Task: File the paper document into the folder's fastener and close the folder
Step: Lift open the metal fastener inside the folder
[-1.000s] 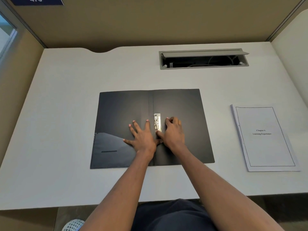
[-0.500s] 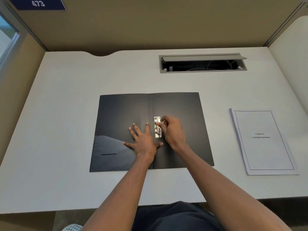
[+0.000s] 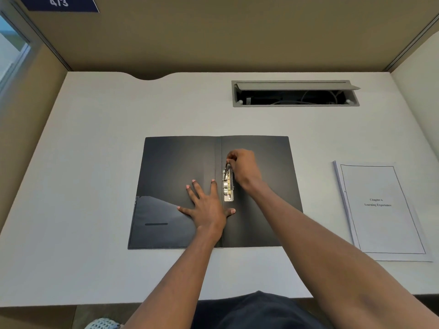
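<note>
Fingers of the right hand have slid up from the middle of the fastener to its far end in the last second, and now they pinch the lever there, with the metal arm tilted up off the clip. That reads as the clamp being opened, so the way is being cleared for the pages. The right grip is closed on that lever; the left hand lies flat and open, fingers spread, pressing the left cover just beside the spine, holding nothing.

The folder lies open on the bench, dark and matte, two covers spread, a glossy pocket in the near left corner. The fastener is a bright metal strip just right of the spine. The paper document rests well apart to the right, a white printed stack with a bordered title page, untouched. Filing not yet begun, by my judgement.
</note>
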`<action>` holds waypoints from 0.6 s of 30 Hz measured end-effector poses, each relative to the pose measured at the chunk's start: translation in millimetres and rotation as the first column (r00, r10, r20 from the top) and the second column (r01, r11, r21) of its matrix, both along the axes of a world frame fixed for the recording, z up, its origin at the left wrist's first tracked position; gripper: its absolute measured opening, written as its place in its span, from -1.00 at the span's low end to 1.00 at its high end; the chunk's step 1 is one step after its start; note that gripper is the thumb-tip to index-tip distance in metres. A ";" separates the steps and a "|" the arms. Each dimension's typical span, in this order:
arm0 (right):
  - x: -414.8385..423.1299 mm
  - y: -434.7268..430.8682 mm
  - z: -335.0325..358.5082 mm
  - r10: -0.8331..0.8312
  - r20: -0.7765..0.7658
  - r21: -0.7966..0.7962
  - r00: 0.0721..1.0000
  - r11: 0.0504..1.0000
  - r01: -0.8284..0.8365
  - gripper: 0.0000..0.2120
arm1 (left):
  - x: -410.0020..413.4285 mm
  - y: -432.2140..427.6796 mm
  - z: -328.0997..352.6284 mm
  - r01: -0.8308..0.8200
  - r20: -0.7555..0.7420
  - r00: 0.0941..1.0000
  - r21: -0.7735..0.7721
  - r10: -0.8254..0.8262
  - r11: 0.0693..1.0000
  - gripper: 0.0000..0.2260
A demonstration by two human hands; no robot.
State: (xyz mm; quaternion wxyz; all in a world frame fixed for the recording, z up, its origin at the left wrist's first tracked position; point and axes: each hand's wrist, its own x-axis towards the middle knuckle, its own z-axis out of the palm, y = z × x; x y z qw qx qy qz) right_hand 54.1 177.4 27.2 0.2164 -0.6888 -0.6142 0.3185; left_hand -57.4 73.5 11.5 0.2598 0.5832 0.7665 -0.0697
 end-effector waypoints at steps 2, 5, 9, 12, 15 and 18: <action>-0.7 9.5 -3.5 0.049 0.045 -0.013 0.998 0.999 -0.048 -0.85 | -0.2 0.0 -0.6 0.002 0.006 1.000 0.004 -0.002 1.000 0.04; -3.2 22.5 -9.5 0.100 0.079 -0.045 0.992 0.994 -0.096 -0.83 | -0.3 0.2 -0.3 0.006 0.005 1.000 -0.001 -0.006 1.000 0.04; -2.4 33.6 -16.5 0.113 0.088 -0.115 0.990 0.988 -0.103 -0.85 | -1.9 -1.5 -1.9 0.005 0.012 1.000 0.003 -0.005 1.000 0.04; 1.0 36.3 -21.1 0.099 0.069 -0.140 0.993 0.986 -0.088 -0.88 | -2.9 -1.8 -3.6 -0.005 0.028 1.000 0.005 0.005 1.000 0.04; 3.4 37.3 -25.8 0.060 0.041 -0.151 0.997 0.987 -0.053 -0.90 | -3.6 -1.5 -4.7 -0.013 0.039 0.999 0.007 0.013 1.000 0.04; 3.2 37.4 -27.5 0.051 0.024 -0.145 0.998 0.988 -0.047 -0.92 | -5.1 -0.1 -4.7 -0.020 0.035 0.999 0.014 0.019 1.000 0.04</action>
